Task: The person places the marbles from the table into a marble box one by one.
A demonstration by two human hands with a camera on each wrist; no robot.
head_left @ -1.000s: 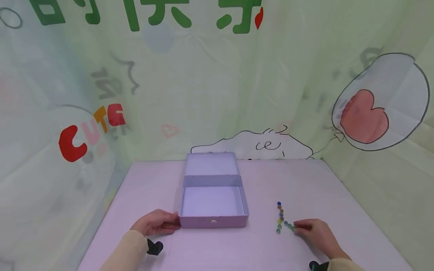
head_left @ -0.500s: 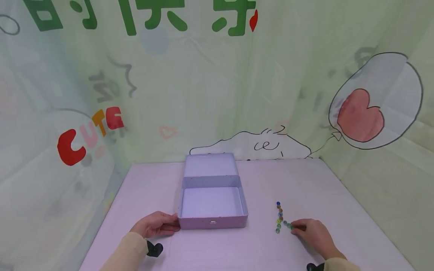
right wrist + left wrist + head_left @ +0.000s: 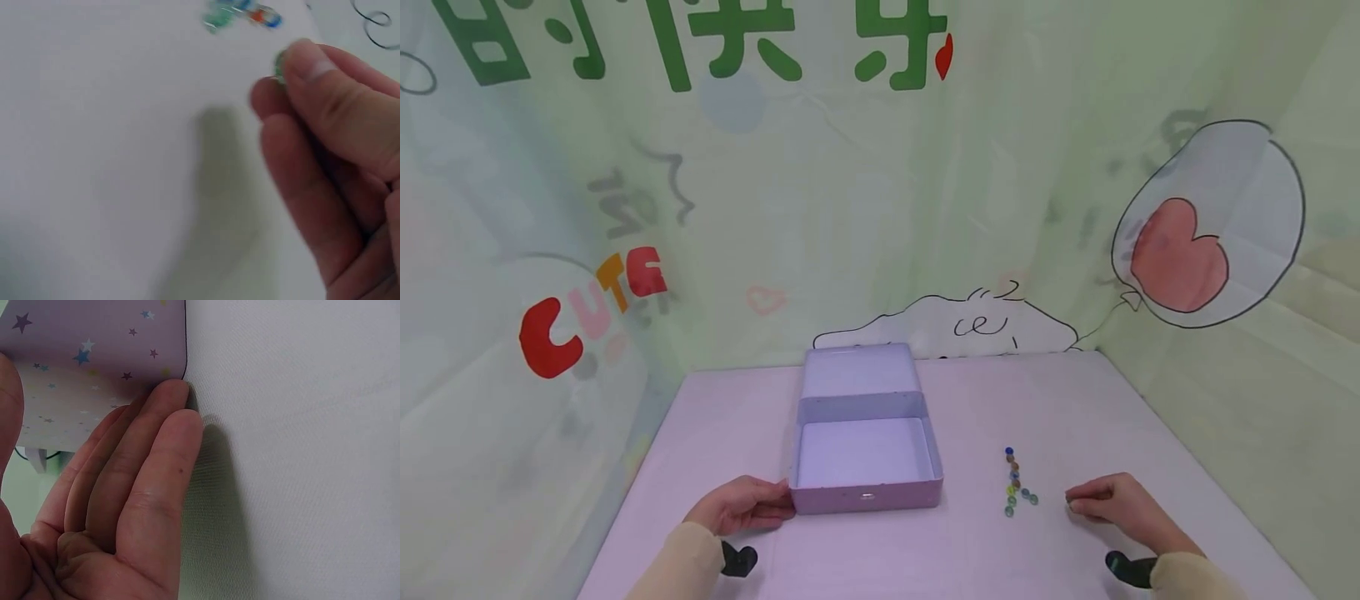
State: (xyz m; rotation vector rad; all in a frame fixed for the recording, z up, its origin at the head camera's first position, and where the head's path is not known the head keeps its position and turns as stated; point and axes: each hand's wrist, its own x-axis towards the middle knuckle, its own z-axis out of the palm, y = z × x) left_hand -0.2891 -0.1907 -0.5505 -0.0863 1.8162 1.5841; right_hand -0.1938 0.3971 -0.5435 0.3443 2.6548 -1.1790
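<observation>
Green marble [image 3: 279, 67] now off diagonal row [image 3: 1033, 499]

A pale lavender worktop [image 3: 977, 400] meets a printed fabric backdrop [image 3: 850, 208]. Just above the worktop's far edge is a black cartoon outline [image 3: 917, 321]; high over that edge, green Chinese characters [image 3: 742, 23] and a small red mark [image 3: 943, 57]. Left of the worktop is colourful "CUTE" lettering [image 3: 615, 287]; above its far right corner, a balloon drawing [image 3: 1251, 208] containing a red heart [image 3: 1176, 262].

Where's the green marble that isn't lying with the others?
In the right wrist view, the green marble is pinched in the right hand; in the head view, that hand is right of the other marbles.
</observation>
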